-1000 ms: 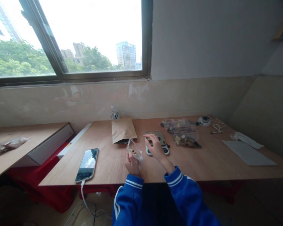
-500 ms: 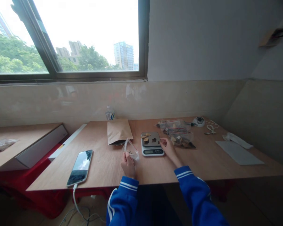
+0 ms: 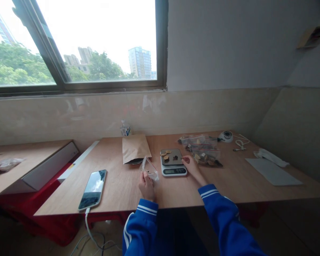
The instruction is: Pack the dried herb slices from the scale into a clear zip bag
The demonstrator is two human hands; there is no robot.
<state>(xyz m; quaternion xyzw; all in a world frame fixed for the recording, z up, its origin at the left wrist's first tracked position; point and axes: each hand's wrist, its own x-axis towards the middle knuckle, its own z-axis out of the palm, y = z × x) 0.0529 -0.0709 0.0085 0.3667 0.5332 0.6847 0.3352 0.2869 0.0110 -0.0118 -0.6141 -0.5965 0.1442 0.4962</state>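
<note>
My left hand (image 3: 147, 185) is closed on a small clear zip bag (image 3: 150, 170), which is held up over the table, left of the scale. A white kitchen scale (image 3: 174, 171) with a dark metal plate stands in front of me. Several yellowish-brown dried slices lie on the plate's left side, and a small dark dried piece (image 3: 175, 158) sits near its middle. At the plate's right edge my right hand (image 3: 191, 166) has its fingertips pinched together; whatever is between them is too small to make out.
Behind the zip bag lies a brown paper pouch (image 3: 136, 149), with a plastic bottle (image 3: 125, 128) at the wall. Filled zip bags (image 3: 206, 156) lie right of the scale. A charging phone (image 3: 92, 189) is at left, a white camera (image 3: 226, 136) and white sheet (image 3: 273, 172) at right.
The whole view has shifted slightly. My right hand stays pinched at the plate's right edge, and my left hand keeps hold of the zip bag, with little movement.
</note>
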